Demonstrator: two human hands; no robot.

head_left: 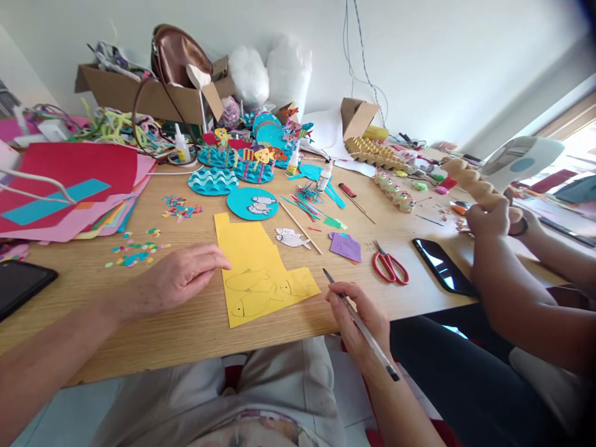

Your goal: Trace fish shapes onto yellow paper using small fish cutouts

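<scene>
A sheet of yellow paper (249, 254) with an uneven outline lies in front of me, with fish outlines drawn on its lower half. My left hand (193, 272) rests on the table at the sheet's left edge, fingers stretched loosely and holding nothing. To the right of the sheet, my right hand (361, 320) grips a clear ballpoint pen (361, 324), its dark tip raised just off the paper. Beyond the sheet are white paper fish cutouts (292, 238), a thin wooden stick (300, 228) and a purple paper piece (345, 246).
Red-handled scissors (390, 268) and a phone (442, 266) lie to the right. There a co-worker's hands (488, 218) hold a wavy cardboard strip (472, 184). A blue paper disc (252, 203), glue bottles (325, 176), confetti (137, 249) and coloured sheets (84, 186) spread around.
</scene>
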